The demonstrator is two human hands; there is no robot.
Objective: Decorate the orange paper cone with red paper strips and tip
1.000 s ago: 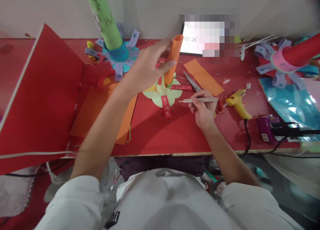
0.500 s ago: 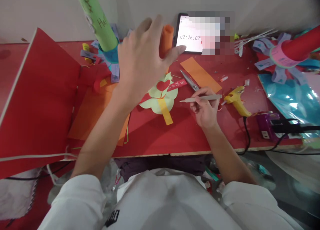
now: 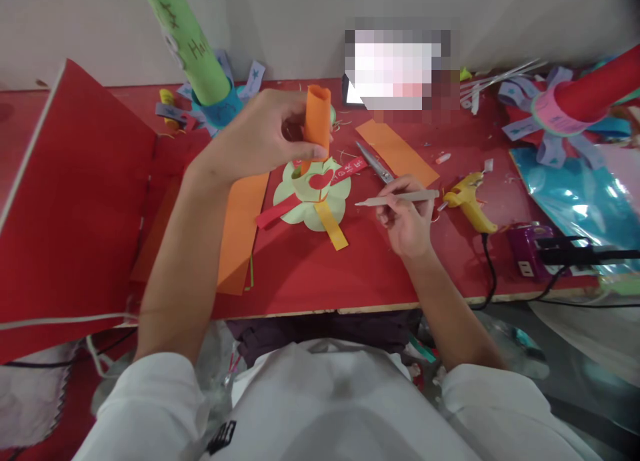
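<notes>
Assembly looks partway: left hand (image 3: pixel 255 137) grips the rolled orange paper tube (image 3: pixel 318 122) above the pale green paper flower base (image 3: pixel 313 197) with strips attached, unjoined yet, while right hand (image 3: pixel 407 217) pinches grey tweezers (image 3: pixel 397 197).

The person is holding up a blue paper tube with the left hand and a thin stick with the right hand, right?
Not quite. In the head view the paper tube in the left hand is orange, not blue. The right hand does hold a thin stick.
</notes>
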